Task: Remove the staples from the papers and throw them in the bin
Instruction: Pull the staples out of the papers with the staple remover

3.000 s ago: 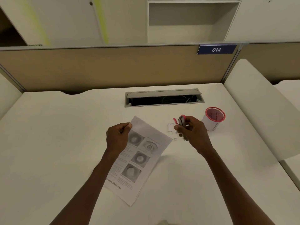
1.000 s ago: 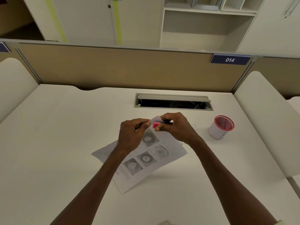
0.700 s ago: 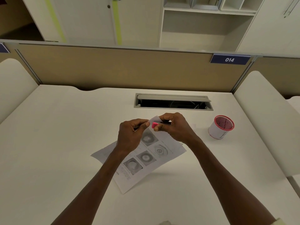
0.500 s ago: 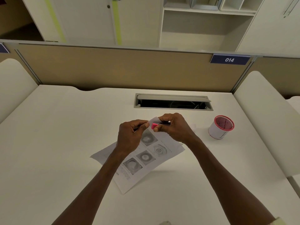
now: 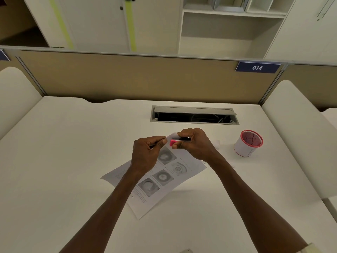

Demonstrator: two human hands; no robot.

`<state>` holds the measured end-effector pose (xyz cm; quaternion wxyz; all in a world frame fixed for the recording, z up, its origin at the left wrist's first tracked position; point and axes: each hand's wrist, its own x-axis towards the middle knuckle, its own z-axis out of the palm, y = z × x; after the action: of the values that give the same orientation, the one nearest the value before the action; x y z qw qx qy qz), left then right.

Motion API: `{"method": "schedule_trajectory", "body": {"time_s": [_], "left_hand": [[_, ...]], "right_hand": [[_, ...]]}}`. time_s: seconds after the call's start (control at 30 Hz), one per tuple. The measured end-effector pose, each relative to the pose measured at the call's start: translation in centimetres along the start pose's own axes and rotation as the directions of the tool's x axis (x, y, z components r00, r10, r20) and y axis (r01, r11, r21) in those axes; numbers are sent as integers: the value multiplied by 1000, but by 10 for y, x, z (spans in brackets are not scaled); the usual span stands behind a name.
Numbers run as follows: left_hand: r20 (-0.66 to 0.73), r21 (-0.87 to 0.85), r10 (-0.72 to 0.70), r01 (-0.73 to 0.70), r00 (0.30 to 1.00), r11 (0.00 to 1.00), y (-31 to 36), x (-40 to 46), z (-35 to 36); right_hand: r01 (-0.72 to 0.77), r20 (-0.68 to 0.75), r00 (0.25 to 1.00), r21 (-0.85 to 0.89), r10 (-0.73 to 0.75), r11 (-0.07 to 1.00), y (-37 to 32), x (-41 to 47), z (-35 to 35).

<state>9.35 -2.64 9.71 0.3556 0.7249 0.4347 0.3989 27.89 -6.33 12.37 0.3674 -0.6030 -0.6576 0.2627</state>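
Hands (image 5: 145, 154) unmoved at papers' (image 5: 164, 179) corner (staple remover (image 5: 173, 142) still gripped).

The papers (image 5: 165, 177) are white printed sheets with four grey round pictures, far corner lifted, near end lying on the worktop. At that raised corner sits the pink-and-black staple remover (image 5: 175, 141). The bin (image 5: 247, 143), a small white red-rimmed cup, stands upright well right of the papers.

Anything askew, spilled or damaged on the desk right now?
Nothing spilled or damaged. The bin stands upright. The papers lie skewed, their top corner lifted by the left hand while the right hand works the pink staple remover there. The cable hatch is open.
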Motion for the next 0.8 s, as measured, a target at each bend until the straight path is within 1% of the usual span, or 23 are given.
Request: {"method": "schedule_trajectory", "body": {"time_s": [0.17,0.37,0.67,0.8], "left_hand": [[-2,-8,-4,4,1000,1000,1,-1,1],[-24,-16,32,-32,999,999,4,-2,1],[-52,-4,56,-56,997,998,3,-3,3],[-59,5,53,-53,997,999,3,-4,3]], "right_hand": [[-8,-8,1000,-15,8,1000,1,0,1],[-2,-13,1000,-11,1,1000,0,0,2],[16,-27,1000,-18,-16,1000,7,2,5],[1,-33,999,-23,-2,1000,11,3,7]]}}
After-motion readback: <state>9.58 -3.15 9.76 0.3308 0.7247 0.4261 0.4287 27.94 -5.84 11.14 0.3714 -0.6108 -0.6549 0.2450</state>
